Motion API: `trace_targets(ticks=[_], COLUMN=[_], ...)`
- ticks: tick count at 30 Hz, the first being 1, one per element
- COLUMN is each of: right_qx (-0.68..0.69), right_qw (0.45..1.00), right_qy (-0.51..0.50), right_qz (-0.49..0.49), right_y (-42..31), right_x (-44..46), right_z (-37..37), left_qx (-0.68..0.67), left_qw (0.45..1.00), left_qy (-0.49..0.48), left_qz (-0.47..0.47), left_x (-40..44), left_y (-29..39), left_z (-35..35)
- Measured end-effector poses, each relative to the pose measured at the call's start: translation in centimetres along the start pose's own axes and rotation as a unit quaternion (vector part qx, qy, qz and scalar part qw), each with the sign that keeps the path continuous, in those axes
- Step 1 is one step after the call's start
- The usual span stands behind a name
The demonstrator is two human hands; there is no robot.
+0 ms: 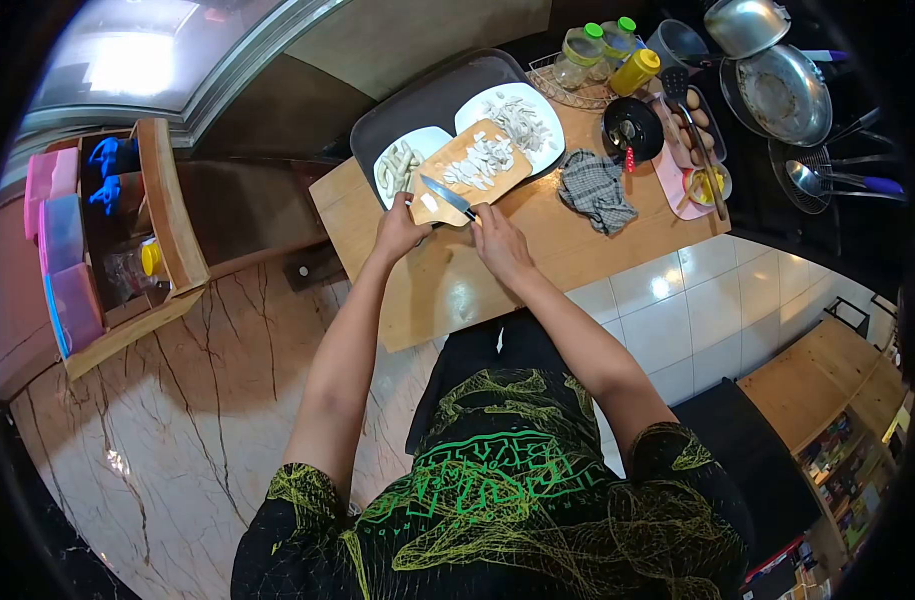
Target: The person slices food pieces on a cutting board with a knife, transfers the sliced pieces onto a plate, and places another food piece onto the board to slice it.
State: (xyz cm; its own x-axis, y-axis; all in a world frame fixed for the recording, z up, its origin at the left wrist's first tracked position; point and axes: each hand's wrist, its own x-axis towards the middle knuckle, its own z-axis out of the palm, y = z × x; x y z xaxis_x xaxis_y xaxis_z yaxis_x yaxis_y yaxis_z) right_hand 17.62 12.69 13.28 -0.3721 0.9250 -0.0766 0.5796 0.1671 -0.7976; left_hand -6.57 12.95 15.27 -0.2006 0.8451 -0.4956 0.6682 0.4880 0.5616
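My right hand is closed around the handle of a kitchen knife, whose blade lies flat over a wooden cutting board. Chopped white pieces are heaped on the board's far part. At the near left edge of the board, my left hand grips it, its fingertips partly hidden. The tilted board overlaps two white plates. Whole pale finger-shaped pieces lie on the left plate, while the right plate holds a pile of cut ones.
Behind the plates is a dark tray. To the right are a checked cloth, a small black pan, eggs and a yellow bottle. A wooden rack with plastic bins stands left.
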Motion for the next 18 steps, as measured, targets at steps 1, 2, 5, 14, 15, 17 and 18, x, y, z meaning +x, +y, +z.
trace_targets(ticks=[1,2,5,14,15,17,18], right_qx=[-0.007,-0.014,-0.015,-0.033,-0.029,-0.025,-0.024], right_qw=[1.0,1.0,0.999,0.999,0.999,0.999,0.999], right_qy=[0.0,0.0,0.023,0.009,0.011,0.014,0.019], right_qz=[-0.006,-0.012,-0.028,0.029,0.03,0.031,0.036], right_y=[0.2,0.4,1.0,3.2,3.3,3.7,3.8], right_x=[0.3,0.7,1.6,4.7,5.0,5.5,5.7], right_z=[0.0,0.0,0.0,-1.0,-1.1,-1.2,-1.2], left_qx=[0.017,0.018,0.011,0.041,0.047,0.054,0.049], left_qw=[1.0,1.0,1.0,0.999,0.999,0.998,0.999], left_qy=[0.013,0.012,-0.001,-0.009,-0.003,0.002,-0.002], left_qz=[0.013,0.013,0.008,-0.006,0.003,0.012,0.006], left_x=[0.2,0.5,1.4,3.1,3.2,3.4,3.5], left_y=[-0.2,-0.4,-1.0,-0.7,-0.6,-0.3,0.0], left_z=[-0.1,-0.2,-0.6,-2.4,-2.6,-2.9,-3.1])
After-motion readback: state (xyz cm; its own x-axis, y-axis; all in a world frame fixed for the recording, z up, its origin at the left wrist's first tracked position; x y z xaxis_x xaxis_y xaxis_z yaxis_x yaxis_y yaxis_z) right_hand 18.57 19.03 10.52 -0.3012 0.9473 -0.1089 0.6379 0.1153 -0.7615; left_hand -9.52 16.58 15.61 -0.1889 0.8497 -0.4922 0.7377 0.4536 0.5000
